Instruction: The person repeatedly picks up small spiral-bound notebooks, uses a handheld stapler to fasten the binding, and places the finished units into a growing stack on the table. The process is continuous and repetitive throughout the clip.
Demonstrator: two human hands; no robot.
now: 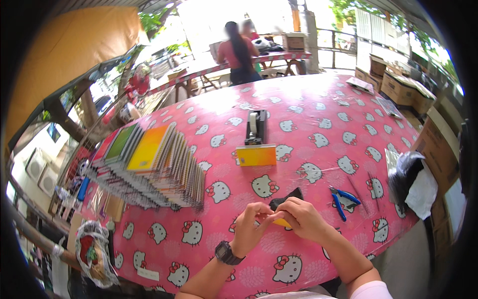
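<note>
My left hand (254, 224), with a black watch (228, 253) on its wrist, meets my right hand (302, 218) near the front of the table. Between them is a small black-and-yellow item (283, 223); my fingers hide much of it, so its kind is unclear. The fingers of both hands are closed and pinch it, the fingertips nearly touching. Its dark part (289, 198) sticks out beyond my right fingers. Farther off, a yellow-orange spiral notepad (257, 155) lies in front of a black tape dispenser (256, 127). Blue-handled pliers (343, 202) rest to the right of my right hand.
Tall stacks of spiral notebooks (149, 167) stand at the left on the pink patterned tablecloth (239, 187). A black-and-white plastic bundle (413, 182) sits at the right edge, near cardboard boxes (438, 144). A plastic bag (94, 254) is at lower left. People (238, 55) are beyond the table.
</note>
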